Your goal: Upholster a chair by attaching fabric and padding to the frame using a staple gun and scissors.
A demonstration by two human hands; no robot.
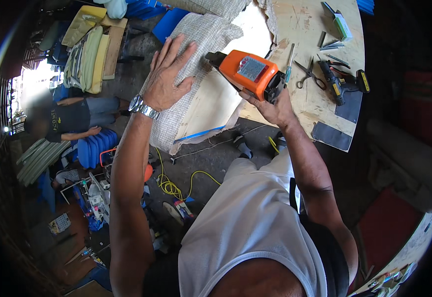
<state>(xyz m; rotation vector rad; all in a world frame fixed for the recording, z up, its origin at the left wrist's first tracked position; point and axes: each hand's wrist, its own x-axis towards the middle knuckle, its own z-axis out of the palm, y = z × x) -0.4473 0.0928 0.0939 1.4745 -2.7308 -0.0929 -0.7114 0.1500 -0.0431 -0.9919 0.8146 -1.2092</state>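
Note:
My left hand, with a metal watch at the wrist, lies flat with fingers spread on a padded piece covered in grey woven fabric. My right hand is closed round the grip of an orange staple gun; the gun's body hides most of those fingers. Its black nose points left, over the fabric near the edge of a pale wooden panel. Whether the nose touches the fabric I cannot tell. Along the panel's near edge runs a blue strip.
On the wooden table at right lie a screwdriver, scissors, a cordless drill, pliers and a green-and-white box. A yellow hose coils on the floor. Another person is at left, beside stacked cushions.

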